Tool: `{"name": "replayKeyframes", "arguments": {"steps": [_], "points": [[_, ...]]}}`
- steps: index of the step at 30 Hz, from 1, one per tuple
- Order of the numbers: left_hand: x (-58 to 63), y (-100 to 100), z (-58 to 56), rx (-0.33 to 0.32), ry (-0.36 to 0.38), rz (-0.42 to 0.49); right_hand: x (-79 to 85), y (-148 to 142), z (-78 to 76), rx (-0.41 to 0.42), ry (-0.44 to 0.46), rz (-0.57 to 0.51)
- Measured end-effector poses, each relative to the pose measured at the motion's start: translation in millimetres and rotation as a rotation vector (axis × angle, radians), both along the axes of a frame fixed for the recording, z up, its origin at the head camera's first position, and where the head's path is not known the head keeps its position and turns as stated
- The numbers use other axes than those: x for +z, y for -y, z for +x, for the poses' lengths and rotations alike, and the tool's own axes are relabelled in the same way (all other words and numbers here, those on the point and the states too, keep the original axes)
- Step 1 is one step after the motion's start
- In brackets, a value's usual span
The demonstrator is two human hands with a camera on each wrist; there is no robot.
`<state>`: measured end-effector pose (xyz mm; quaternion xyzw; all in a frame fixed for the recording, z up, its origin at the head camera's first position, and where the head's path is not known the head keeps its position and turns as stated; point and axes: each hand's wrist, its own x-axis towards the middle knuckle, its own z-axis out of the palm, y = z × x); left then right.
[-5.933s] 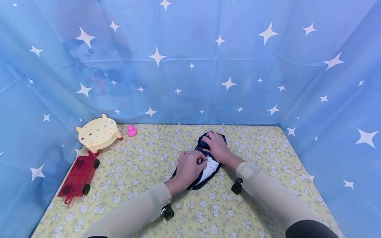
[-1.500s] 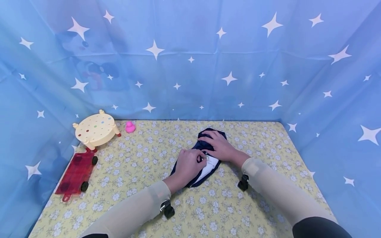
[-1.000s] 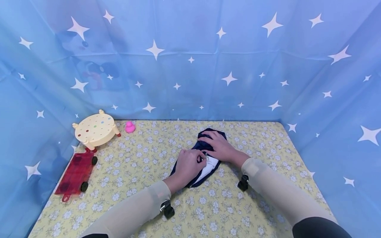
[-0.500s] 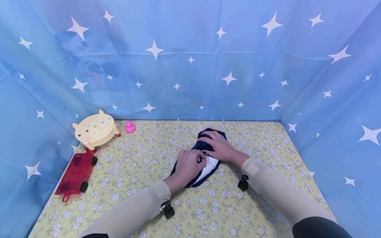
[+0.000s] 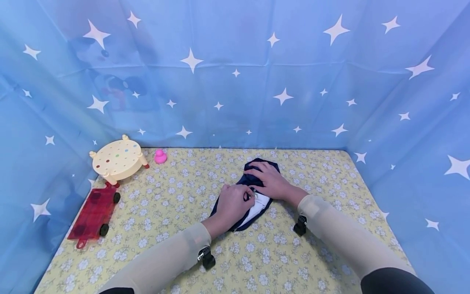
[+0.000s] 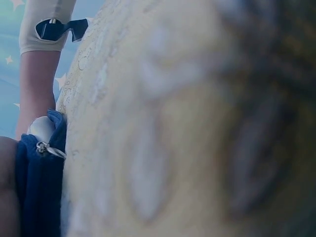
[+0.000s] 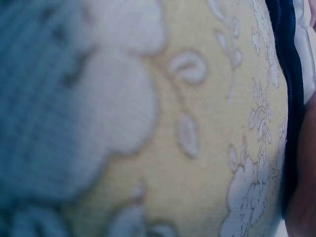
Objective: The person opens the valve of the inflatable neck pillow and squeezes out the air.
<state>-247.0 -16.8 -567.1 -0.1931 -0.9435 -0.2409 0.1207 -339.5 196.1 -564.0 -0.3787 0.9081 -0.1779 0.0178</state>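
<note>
A dark navy zippered pouch (image 5: 244, 225) with a white lining (image 5: 260, 199) lies slantwise on the table, its opening gaping along the near right side. My left hand (image 5: 235, 204) lies over the pouch's left side, thumb and forefinger pinching at the opening's upper end; what is between the fingertips is too small to tell. My right hand (image 5: 269, 179) rests on the far end, fingers spread across the navy fabric and thumb near the left fingertips. In the left wrist view a metal zipper pull (image 6: 49, 149) hangs at the pouch's end, free of any fingers.
A cream toy table (image 5: 118, 160) with coloured dots and a red translucent toy cart (image 5: 93, 214) with black wheels sit at the left edge. A pink rubber duck (image 5: 160, 157) stands near the back edge. Blue star-patterned curtains (image 5: 235, 102) enclose the flowered tabletop (image 5: 172, 228).
Compared with about six seconds ago, my right fingers lie more spread over the pouch's far end, and the head view has tilted slightly. Over the last second and a half, both hands stay still.
</note>
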Motion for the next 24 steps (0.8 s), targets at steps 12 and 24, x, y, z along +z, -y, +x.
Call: {"name": "replayKeyframes", "arguments": {"steps": [12, 24], "points": [[-0.2, -0.1, -0.7, -0.002, 0.021, -0.003, -3.1, -0.5, -1.3, -0.005, 0.004, 0.018], [0.1, -0.2, 0.2, 0.004, 0.033, -0.017, -3.9, -0.9, -2.5, 0.022, -0.037, -0.002]]}}
